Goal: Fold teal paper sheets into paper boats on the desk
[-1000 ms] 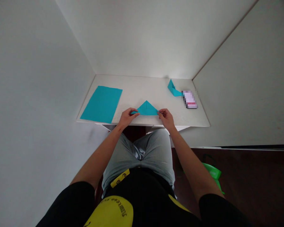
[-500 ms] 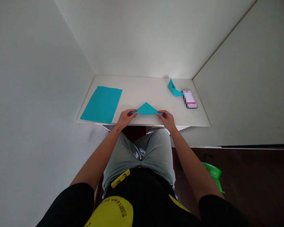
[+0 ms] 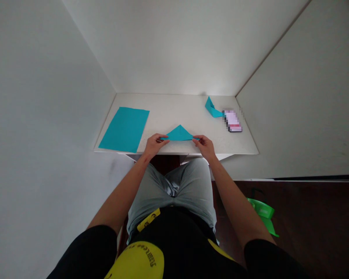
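Observation:
A folded blue paper point(image 3: 179, 133) forms a low triangle with its peak pointing away from me, near the front edge of the white table point(image 3: 174, 108). My left hand point(image 3: 156, 144) pinches its left corner between thumb and fingers. On the opposite side, my right hand point(image 3: 204, 145) grips the right corner the same way. The fingertips hide both corners. Farther back on the right lies a folded blue paper boat point(image 3: 212, 108), its tip close to a phone.
A flat blue sheet of paper point(image 3: 125, 130) lies at the table's left. The phone point(image 3: 233, 121), blurred by pixelation, is near the right edge. Walls enclose the table at the back and sides. A green object point(image 3: 263, 211), perhaps a visor, is low on the right.
Both hands keep hold of the folded paper's corners. The paper appears slightly flatter, its lower edge straighter than before. The view has shifted a little.

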### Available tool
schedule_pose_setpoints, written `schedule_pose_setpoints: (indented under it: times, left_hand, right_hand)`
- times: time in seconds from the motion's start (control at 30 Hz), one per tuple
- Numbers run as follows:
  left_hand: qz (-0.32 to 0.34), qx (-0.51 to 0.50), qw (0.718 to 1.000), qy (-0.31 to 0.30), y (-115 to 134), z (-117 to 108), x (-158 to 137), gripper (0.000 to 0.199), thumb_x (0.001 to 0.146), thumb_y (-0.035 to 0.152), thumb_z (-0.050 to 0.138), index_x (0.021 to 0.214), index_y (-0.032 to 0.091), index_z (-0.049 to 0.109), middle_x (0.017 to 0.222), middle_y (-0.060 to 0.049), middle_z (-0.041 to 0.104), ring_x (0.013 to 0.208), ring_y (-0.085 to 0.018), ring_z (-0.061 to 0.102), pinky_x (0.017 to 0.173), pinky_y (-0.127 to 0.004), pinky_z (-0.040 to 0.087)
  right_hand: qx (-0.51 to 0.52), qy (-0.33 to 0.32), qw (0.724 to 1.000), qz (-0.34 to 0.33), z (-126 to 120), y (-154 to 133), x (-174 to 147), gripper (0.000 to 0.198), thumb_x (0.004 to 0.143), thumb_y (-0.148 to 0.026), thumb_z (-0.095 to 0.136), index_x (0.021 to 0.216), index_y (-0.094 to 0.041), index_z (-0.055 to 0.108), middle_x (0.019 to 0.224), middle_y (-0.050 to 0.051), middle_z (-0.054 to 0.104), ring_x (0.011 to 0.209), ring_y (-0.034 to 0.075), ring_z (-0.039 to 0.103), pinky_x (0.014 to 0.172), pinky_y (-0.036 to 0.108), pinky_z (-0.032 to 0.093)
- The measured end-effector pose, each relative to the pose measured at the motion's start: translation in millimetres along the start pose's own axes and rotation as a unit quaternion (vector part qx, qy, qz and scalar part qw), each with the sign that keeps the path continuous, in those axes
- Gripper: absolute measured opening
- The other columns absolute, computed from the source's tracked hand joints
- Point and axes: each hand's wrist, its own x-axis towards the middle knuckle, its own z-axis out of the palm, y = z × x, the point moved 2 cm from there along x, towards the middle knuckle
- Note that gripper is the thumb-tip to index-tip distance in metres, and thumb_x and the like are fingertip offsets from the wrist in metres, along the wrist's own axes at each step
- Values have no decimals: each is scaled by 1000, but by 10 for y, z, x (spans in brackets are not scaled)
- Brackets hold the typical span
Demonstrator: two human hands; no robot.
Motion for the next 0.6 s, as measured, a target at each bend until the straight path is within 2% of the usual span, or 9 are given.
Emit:
schedule_pose_setpoints:
  times: [0.23,0.43,0.6]
  left_hand:
    - [-23,-2,999,32,-4,23,-7,50,77,59,87,107,20,80,78,-2,73,71,-17,65,70,-30,54]
    - [-3,14,1000,25,-7,29,-28,43,82,60,82,97,20,80,68,2,61,63,-14,54,60,-28,43]
    - [57,85,995,-3,-14,32,-41,30,89,51,80,84,21,80,62,4,46,60,-14,46,61,-30,38]
  right_hand:
    - [-1,-2,1000,-9,12,-11,-21,53,81,-71,80,102,-22,79,68,0,68,66,19,63,62,31,49]
    - [0,5,1000,-14,7,-12,-29,54,81,-73,80,101,-23,79,67,0,67,64,18,62,61,32,48]
    - [4,9,1000,-16,-1,-8,-15,55,81,-74,80,100,-23,79,69,1,69,65,19,65,64,33,52]
